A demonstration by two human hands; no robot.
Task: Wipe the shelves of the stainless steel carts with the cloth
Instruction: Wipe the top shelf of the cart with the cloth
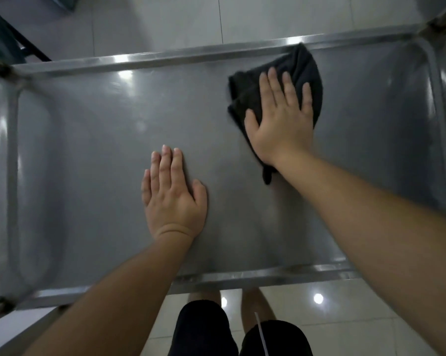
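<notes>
Right hand (281,116) lies flat on black cloth (304,70), fingers straight and slightly spread, pressing it onto steel cart top shelf (88,140); cloth sits at shelf's far right part, its top edge touching the far rim. Left hand (173,199) rests flat on shelf's middle near side, fingers straight and together, thumb out; tiled floor (165,24) lies beyond shelf.
</notes>
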